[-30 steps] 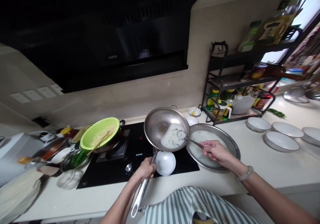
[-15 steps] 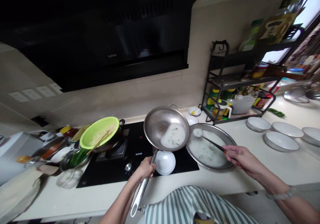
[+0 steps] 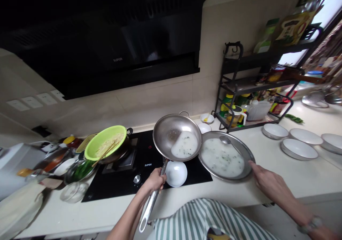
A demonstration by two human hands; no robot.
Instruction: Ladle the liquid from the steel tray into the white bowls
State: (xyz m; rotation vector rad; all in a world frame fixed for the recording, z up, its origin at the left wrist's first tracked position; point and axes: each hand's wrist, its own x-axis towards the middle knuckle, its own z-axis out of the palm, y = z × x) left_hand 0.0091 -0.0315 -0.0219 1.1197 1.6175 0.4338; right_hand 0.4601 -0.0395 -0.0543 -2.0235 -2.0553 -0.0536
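Note:
My left hand [image 3: 156, 180] is closed round the long handle of a steel wok [image 3: 167, 126], which is tilted above the hob. White batter with green flecks [image 3: 187, 145] lies in its lower right side. A white bowl [image 3: 176, 174] stands under the wok's near edge. My right hand [image 3: 267, 177] has its fingers closed at the right rim of a wide metal basin [image 3: 249, 149] of the same batter. Inside the basin, a ladle [image 3: 226, 140] leans with its cup near the far side and its handle slanting towards that hand. The handle's end is hard to make out.
Left of the wok, a green basin [image 3: 89, 149] of pale shreds with chopsticks [image 3: 107, 151] sits on a dark pan. Several white dishes [image 3: 299, 149] stand at the right. Behind is a black spice rack [image 3: 237, 86]; overhead hangs a range hood [image 3: 133, 40].
My right hand has moved from the ladle handle to the basin's right rim. The ladle's cup has shifted right and turned over. My left hand keeps the wok almost still.

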